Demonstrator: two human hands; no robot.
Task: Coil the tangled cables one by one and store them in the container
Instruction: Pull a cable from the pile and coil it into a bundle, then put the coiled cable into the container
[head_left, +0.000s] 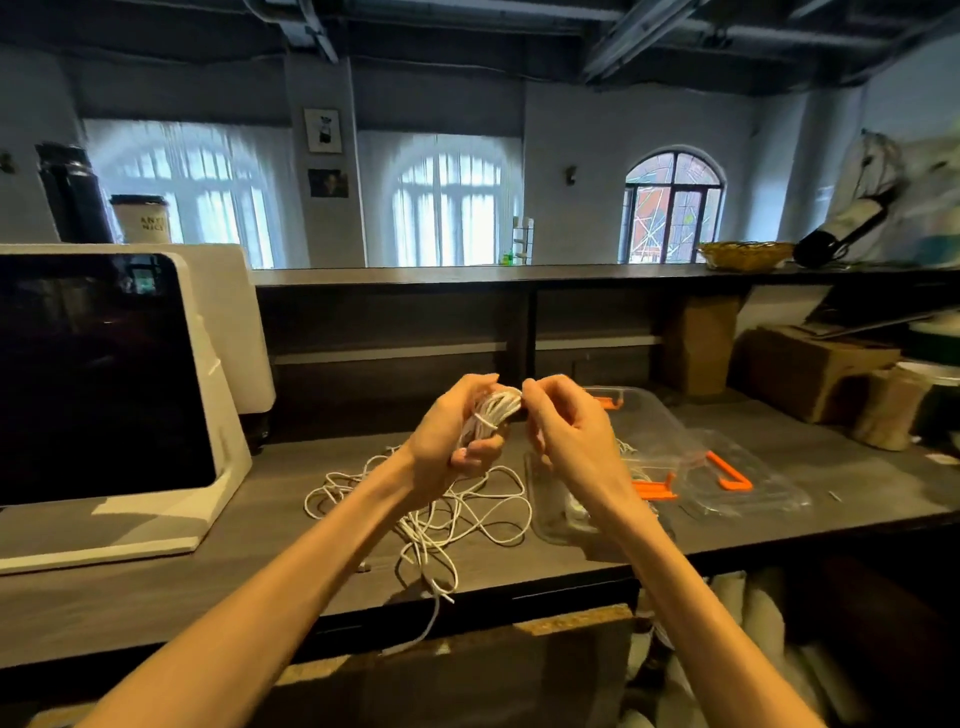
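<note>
Between the two raised hands, a white coiled cable (492, 411) is held above the desk. The left hand (451, 435) has its fingers (475, 453) curled round the lower part of the bundle, thumb up along its far side, so the coil stands roughly upright in the fist; one turn of cable crosses the bundle sideways just above those fingers. The right hand (570, 430) meets the coil's top end, its fingertips (531, 394) pressed together in a pinch on the strands there; the other fingers curl in toward the palm.

Directly below the left fingers, a loose tangle of white cables (457, 512) sprawls on the dark wooden desk (270, 525), one strand running off the near edge and hanging down. Below and just right of the right fingers sits a clear plastic container (641, 423) with orange clips (605, 401); the right wrist hides part of it, and something pale lies inside, too blurred to tell. Further right of it lies a clear lid (748, 486) with an orange handle (730, 474), touching or slightly overlapping the container's edge.

Well left of the hands stands a white device with a dark screen (98, 379). Far right, brown cardboard boxes (810, 369) rest on the desk.
</note>
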